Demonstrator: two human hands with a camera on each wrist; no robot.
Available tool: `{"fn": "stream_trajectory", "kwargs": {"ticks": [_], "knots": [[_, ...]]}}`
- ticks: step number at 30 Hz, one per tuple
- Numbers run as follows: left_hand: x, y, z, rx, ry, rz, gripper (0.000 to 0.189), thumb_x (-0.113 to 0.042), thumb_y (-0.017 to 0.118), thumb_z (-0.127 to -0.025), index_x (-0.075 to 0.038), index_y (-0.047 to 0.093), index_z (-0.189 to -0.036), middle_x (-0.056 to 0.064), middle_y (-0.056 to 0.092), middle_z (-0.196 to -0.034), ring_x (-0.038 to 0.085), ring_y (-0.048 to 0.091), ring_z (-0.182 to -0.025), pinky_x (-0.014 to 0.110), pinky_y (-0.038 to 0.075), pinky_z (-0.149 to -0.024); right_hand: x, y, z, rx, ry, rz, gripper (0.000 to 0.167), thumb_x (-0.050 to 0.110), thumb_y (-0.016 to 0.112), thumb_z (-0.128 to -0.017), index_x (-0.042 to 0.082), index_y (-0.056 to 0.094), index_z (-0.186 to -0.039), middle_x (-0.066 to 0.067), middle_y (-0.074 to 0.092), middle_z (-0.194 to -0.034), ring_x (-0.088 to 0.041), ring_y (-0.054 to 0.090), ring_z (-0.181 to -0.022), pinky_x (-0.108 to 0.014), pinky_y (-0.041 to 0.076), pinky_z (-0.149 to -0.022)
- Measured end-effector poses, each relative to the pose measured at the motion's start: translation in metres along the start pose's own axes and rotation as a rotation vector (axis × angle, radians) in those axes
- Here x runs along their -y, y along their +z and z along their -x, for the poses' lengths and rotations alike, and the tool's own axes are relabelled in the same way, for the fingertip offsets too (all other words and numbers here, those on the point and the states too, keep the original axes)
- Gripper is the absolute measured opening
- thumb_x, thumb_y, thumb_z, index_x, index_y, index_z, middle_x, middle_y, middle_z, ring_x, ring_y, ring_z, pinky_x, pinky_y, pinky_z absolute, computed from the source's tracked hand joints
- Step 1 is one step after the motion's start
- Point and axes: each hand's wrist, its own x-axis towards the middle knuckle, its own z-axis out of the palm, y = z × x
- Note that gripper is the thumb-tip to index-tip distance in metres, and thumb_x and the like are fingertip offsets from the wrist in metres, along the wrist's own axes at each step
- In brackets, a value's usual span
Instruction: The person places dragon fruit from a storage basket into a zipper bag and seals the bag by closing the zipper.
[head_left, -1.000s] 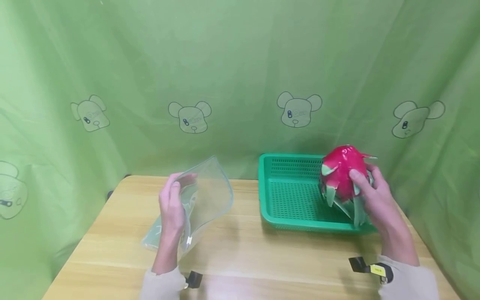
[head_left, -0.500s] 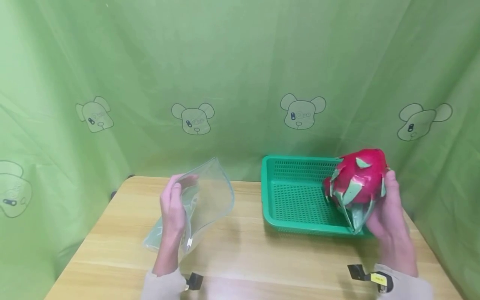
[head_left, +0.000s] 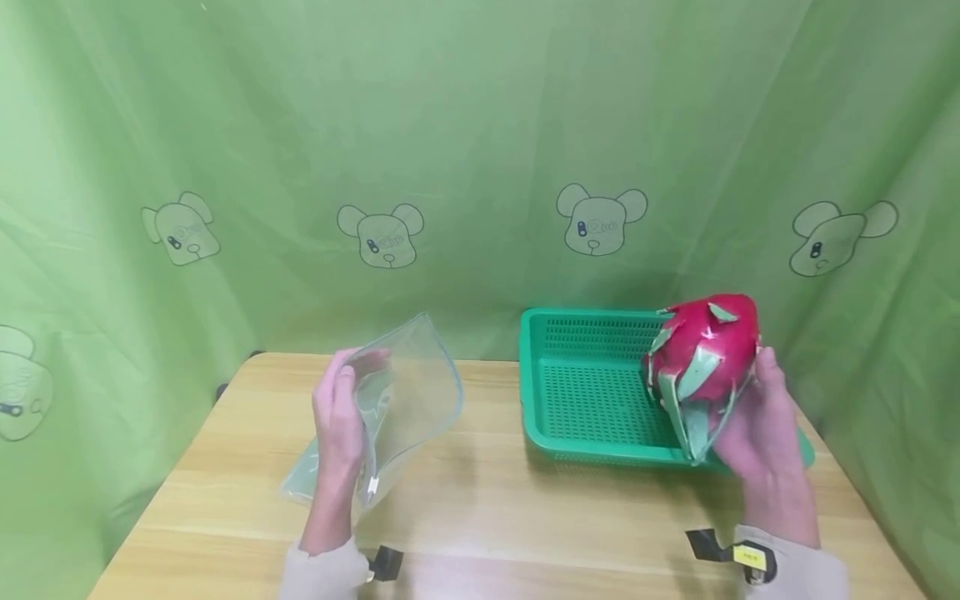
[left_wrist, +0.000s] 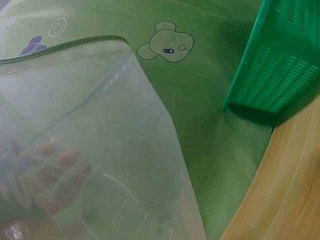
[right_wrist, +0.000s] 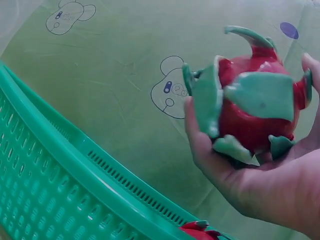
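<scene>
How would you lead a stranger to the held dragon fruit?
On the wooden table, find the green basket. Over its right side is the dragon fruit, red with green scales; unlike the red fruit partly showing in the basket, it sits in the right hand.

- Bag [head_left: 420, 387], one: clear plastic, pale edging, white slider [head_left: 372, 485]; mouth parted, facing right; held tilted in the left hand [head_left: 340, 421], body trailing toward the lower left.
- Dragon fruit [head_left: 726, 346], one: glossy red, rounded, with long, curling green scales; cradled in the right hand [head_left: 767, 429], raised at the right end of a green basket [head_left: 529, 383].
</scene>
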Motion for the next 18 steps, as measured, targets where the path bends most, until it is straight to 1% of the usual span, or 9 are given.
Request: {"fn": "stream_trajectory", "kwargs": {"ticks": [2, 3, 4, 5, 7, 9, 11, 14, 18], "knots": [[0.000, 0.000, 0.000, 0.001, 0.000, -0.003, 0.037, -0.009, 0.032, -0.108, 0.004, 0.065, -0.118, 0.015, 0.072, -0.115, 0.030, 0.065, -0.108, 0.039, 0.047, -0.105, -0.003, 0.000, -0.002, 0.077, -0.011, -0.028, 0.068, 0.035, 0.043, -0.108, 0.026, 0.009, -0.166, -0.007, 0.019, -0.170, -0.027, 0.031, -0.150, -0.046, 0.043, -0.113], [0.000, 0.000, 0.001, 0.003, 0.000, -0.007, 0.037, -0.009, 0.032, -0.108, 0.004, 0.065, -0.118, 0.015, 0.072, -0.115, 0.030, 0.065, -0.108, 0.039, 0.047, -0.105, -0.004, 0.000, -0.003, 0.099, -0.016, -0.033, 0.071, 0.032, 0.046, -0.107, 0.024, 0.007, -0.166, -0.008, 0.017, -0.170, -0.027, 0.030, -0.151, -0.046, 0.041, -0.114], [0.000, 0.000, 0.001, 0.004, 0.001, -0.009, 0.037, -0.009, 0.031, -0.108, 0.005, 0.065, -0.118, 0.015, 0.072, -0.115, 0.030, 0.065, -0.108, 0.038, 0.047, -0.105, -0.006, 0.001, -0.003, 0.095, -0.018, -0.029, 0.072, 0.030, 0.048, -0.107, 0.024, 0.008, -0.166, -0.007, 0.017, -0.170, -0.027, 0.029, -0.152, -0.045, 0.040, -0.116], [0.000, 0.000, 0.001, 0.005, 0.002, -0.011, 0.037, -0.009, 0.032, -0.108, 0.005, 0.065, -0.118, 0.015, 0.072, -0.115, 0.031, 0.065, -0.108, 0.037, 0.047, -0.104, -0.007, 0.002, -0.003, 0.074, -0.018, -0.009, 0.073, 0.029, 0.051, -0.106, 0.023, 0.009, -0.166, -0.006, 0.019, -0.170, -0.025, 0.030, -0.151, -0.044, 0.040, -0.116], [0.001, 0.000, 0.001, 0.006, 0.003, -0.019, 0.037, -0.009, 0.031, -0.108, 0.004, 0.065, -0.118, 0.016, 0.072, -0.115, 0.030, 0.065, -0.108, 0.035, 0.048, -0.104, -0.010, 0.004, 0.000, -0.009, -0.012, 0.067, 0.073, 0.028, 0.055, -0.105, 0.023, 0.014, -0.165, -0.004, 0.025, -0.168, -0.021, 0.035, -0.148, -0.038, 0.041, -0.115], [0.002, 0.000, 0.001, 0.007, 0.004, -0.020, 0.037, -0.009, 0.031, -0.108, 0.004, 0.065, -0.118, 0.015, 0.072, -0.115, 0.030, 0.065, -0.108, 0.034, 0.048, -0.103, -0.011, 0.006, 0.002, -0.094, 0.001, 0.130, 0.071, 0.022, 0.056, -0.104, 0.023, 0.018, -0.164, -0.002, 0.031, -0.165, -0.018, 0.041, -0.145, -0.034, 0.042, -0.113], [0.002, 0.001, 0.001, 0.010, 0.004, -0.021, 0.038, -0.009, 0.031, -0.109, 0.004, 0.065, -0.118, 0.015, 0.072, -0.115, 0.029, 0.065, -0.108, 0.034, 0.048, -0.103, -0.012, 0.007, 0.003, -0.150, 0.008, 0.175, 0.069, 0.014, 0.054, -0.104, 0.023, 0.020, -0.164, -0.001, 0.033, -0.164, -0.016, 0.043, -0.143, -0.032, 0.042, -0.113], [0.002, 0.001, 0.001, 0.012, 0.003, -0.026, 0.038, -0.010, 0.031, -0.109, 0.003, 0.065, -0.118, 0.014, 0.072, -0.115, 0.028, 0.066, -0.108, 0.034, 0.048, -0.103, -0.013, 0.008, 0.002, -0.163, -0.007, 0.191, 0.070, 0.003, 0.048, -0.103, 0.023, 0.020, -0.165, -0.002, 0.031, -0.165, -0.016, 0.043, -0.144, -0.032, 0.041, -0.113], [0.002, 0.002, 0.001, 0.010, -0.005, -0.028, 0.038, -0.010, 0.031, -0.109, 0.003, 0.065, -0.119, 0.013, 0.072, -0.115, 0.027, 0.066, -0.108, 0.034, 0.049, -0.103, -0.014, 0.008, 0.000, -0.157, -0.020, 0.189, 0.072, 0.001, 0.047, -0.102, 0.027, 0.021, -0.164, -0.004, 0.032, -0.164, -0.021, 0.048, -0.140, -0.042, 0.050, -0.105]]}}
